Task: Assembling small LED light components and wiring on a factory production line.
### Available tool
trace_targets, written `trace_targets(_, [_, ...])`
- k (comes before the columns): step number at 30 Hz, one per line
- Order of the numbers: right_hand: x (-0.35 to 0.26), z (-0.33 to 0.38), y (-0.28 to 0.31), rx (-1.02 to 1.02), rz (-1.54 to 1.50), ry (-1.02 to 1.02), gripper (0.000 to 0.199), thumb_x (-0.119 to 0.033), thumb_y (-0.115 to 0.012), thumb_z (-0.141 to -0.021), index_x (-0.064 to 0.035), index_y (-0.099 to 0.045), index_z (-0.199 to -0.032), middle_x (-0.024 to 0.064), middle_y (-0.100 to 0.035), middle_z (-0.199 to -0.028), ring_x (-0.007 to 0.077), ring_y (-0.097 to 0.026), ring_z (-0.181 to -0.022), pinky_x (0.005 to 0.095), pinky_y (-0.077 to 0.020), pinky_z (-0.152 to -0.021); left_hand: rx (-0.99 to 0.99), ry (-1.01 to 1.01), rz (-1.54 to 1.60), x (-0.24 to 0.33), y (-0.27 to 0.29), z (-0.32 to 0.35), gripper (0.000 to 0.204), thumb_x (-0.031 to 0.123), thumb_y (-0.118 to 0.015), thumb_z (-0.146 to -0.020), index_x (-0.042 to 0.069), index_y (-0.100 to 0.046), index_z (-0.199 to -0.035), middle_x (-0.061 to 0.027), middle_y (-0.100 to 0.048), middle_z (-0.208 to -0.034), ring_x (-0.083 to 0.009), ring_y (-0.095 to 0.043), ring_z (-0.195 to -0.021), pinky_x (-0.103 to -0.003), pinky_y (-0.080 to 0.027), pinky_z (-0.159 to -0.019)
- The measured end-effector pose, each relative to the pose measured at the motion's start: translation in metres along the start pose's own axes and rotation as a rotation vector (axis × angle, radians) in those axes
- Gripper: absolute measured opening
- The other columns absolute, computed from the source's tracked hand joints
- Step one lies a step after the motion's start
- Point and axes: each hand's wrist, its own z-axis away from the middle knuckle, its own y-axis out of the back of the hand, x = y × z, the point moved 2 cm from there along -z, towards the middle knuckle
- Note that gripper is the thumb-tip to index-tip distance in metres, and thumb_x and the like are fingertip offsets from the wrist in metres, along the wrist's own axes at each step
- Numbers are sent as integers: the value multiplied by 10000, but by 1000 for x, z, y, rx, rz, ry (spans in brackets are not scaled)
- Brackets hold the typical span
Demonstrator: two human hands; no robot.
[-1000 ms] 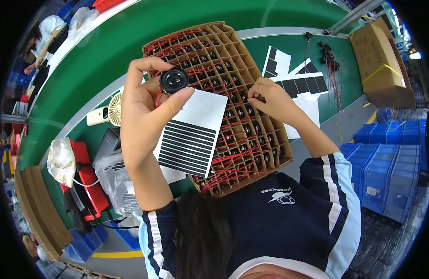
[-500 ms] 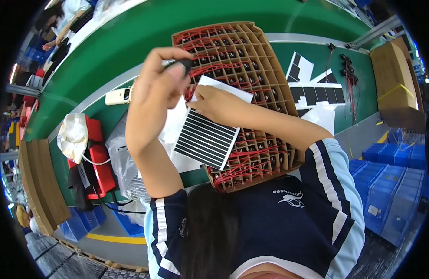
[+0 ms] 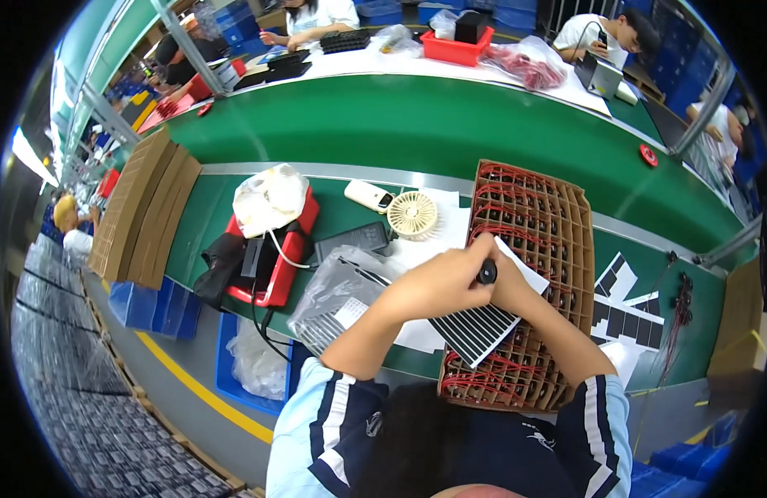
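Observation:
My left hand (image 3: 441, 286) is closed around a black round-ended piece (image 3: 487, 271), most of it hidden by the fingers. My right hand (image 3: 509, 284) meets it from the other side, its fingers bent together and partly covered; what they pinch is hidden. Just below both hands lies a tilted sheet of black strips (image 3: 476, 336) with white lines between. A white sheet (image 3: 529, 267) shows behind my right hand. Underneath is a divided cardboard box (image 3: 576, 249), its cells filled with small black parts on red wires.
Left on the green bench stand a red bin (image 3: 303, 236), a plastic bag (image 3: 338, 290), a black case (image 3: 350, 241) and a cream fan (image 3: 412, 216). Black label sheets (image 3: 628, 322) and wired parts (image 3: 682, 303) lie right. People work across the green divider (image 3: 383, 116).
The view has swung up and left, bringing in the far bench. My left hand, raised and apart before, has come down with the black piece to meet my right hand.

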Motion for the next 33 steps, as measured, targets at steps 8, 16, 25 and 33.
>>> trace_targets(8, [7,-6,15,-84,7,-9,188,-52,-573,-704,-29,-516,-882,85,-444,-860,199,-474,-740,285,-408,-674,-275,56,6,-49,-69,12,362,123,-549,-714,7,-367,-1005,-183,-520,-700,-332,-545,-660,-382,-420,-605])
trace_targets(16, [25,6,1,-33,61,199,137,-38,-587,-760,-6,-621,-889,92,-468,-887,188,-514,-770,267,-434,-653,-252,45,-71,-54,-77,12,396,159,-563,-700,13,-384,-1022,-190,-532,-720,-349,-552,-696,-401,-427,-634])
trace_targets(25, [42,22,67,185,-773,-125,158,-49,-488,-748,11,-528,-608,100,-529,-912,176,-513,-821,279,-410,-726,-279,53,-62,-53,-75,9,378,165,-569,-702,13,-380,-992,-180,-533,-713,-335,-554,-690,-388,-429,-619])
trace_targets(33, [-38,31,148,206,-761,74,108,-42,-503,-740,-11,-471,-838,132,-587,-801,199,-556,-780,306,-421,-757,-246,94,293,-19,-17,-9,303,143,-565,-810,36,-350,-995,-63,-538,-725,-94,-525,-513,-216,-403,-413])
